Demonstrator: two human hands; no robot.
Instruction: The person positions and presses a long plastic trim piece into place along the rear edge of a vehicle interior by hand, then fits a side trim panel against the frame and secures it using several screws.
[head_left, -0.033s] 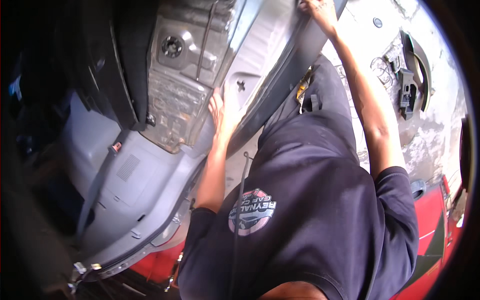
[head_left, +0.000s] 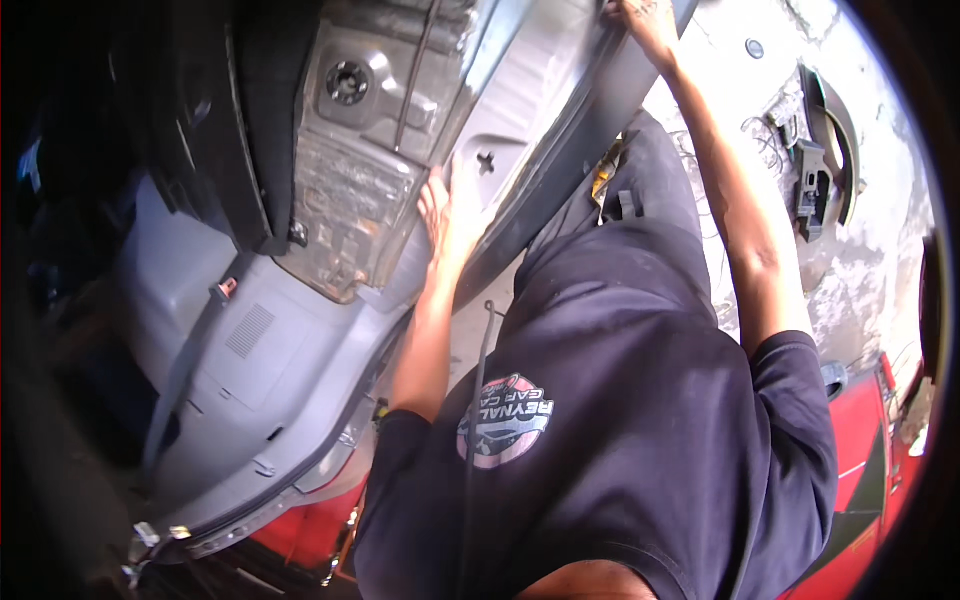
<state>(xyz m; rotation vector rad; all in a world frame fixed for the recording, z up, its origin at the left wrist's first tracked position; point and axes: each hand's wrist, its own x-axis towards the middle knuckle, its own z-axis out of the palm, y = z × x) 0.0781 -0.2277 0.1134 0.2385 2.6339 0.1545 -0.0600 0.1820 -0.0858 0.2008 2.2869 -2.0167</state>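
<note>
A light grey sill panel (head_left: 508, 135) with a cross-shaped hole runs along the car's door opening, with a dark outer edge beside it. My left hand (head_left: 455, 220) lies on this panel, its fingers stretched over the inner edge toward the bare metal floor (head_left: 345, 190). Strong glare washes out part of that hand. At the top of the picture, my right hand (head_left: 648, 28) is closed round the far end of the sill's outer edge. Its fingertips are partly hidden by the picture's edge.
Grey plastic side trim (head_left: 290, 350) with a seat belt buckle tongue (head_left: 224, 288) lies at the left. A dark seat or panel (head_left: 262, 120) stands inside. On the pale ground at right are a black curved trim piece (head_left: 835, 140), loose wires and a red car panel (head_left: 862, 420).
The view has turned very slightly, so the car's interior sits a little differently in the picture. Both hands keep their places on the sill.
</note>
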